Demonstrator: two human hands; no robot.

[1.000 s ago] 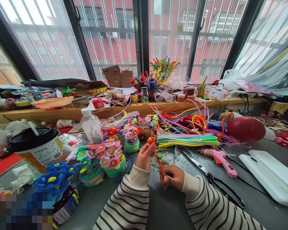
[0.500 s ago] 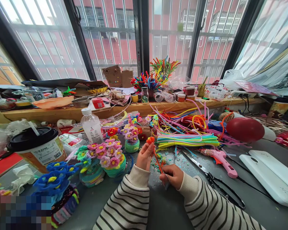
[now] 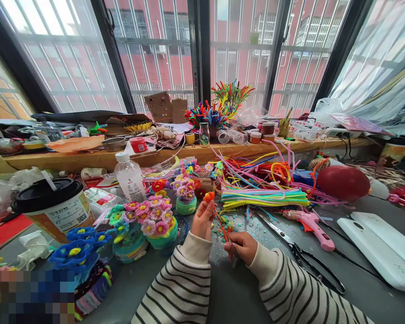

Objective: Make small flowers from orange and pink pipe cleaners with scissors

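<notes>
Between my two hands stretches an orange pipe cleaner (image 3: 220, 223), slanting down to the right. My left hand (image 3: 202, 221) pinches it just below a bunched, looped orange head (image 3: 209, 196). Lower down, the fingers of my right hand (image 3: 245, 246) close on the stem, hiding part of it. Green and orange fuzzy scraps (image 3: 227, 221) lie on the table behind the stem. Left of my left hand stands a green pot of pink pipe cleaner flowers (image 3: 162, 238). Scissors (image 3: 299, 254) lie partly open to the right of my right hand.
A bundle of pastel pipe cleaners (image 3: 265, 199) lies ahead, with a pink glue gun (image 3: 315, 228) to its right. Blue flowers (image 3: 74, 253), a lidded cup (image 3: 62, 209) and a bottle (image 3: 130, 177) stand left. A white device (image 3: 380, 252) lies far right.
The orange head tips slightly to the left, and the stem shifts a little between my fingers. Both hands stay almost in place.
</notes>
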